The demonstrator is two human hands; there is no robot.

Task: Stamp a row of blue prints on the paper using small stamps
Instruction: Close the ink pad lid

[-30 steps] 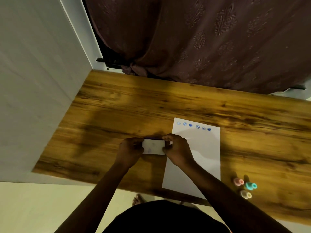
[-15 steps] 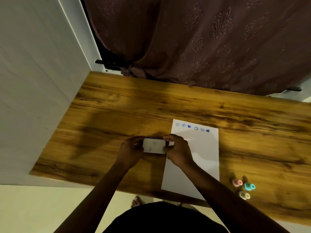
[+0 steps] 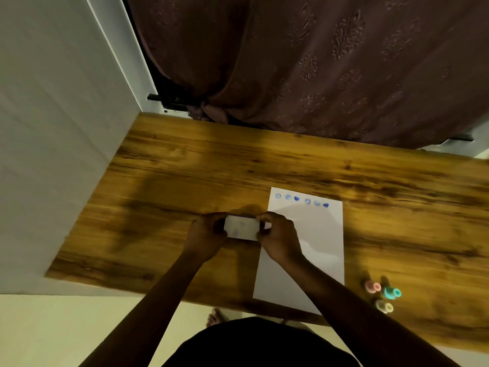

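A white sheet of paper lies on the wooden table, with a row of several blue prints along its far edge. Just left of the paper, my left hand and my right hand grip the two ends of a small white rectangular case with faint bluish smudges on its top. Three small stamps stand at the right near the table's front edge: a pink stamp, a teal stamp and a cream stamp.
A grey wall borders the table's left side. A dark patterned curtain hangs behind the far edge. The table's front edge runs under my forearms, with the floor and a bare foot below.
Both hands and the white case stay in nearly the same spot. The view has shifted slightly. Paper and stamps have not moved.
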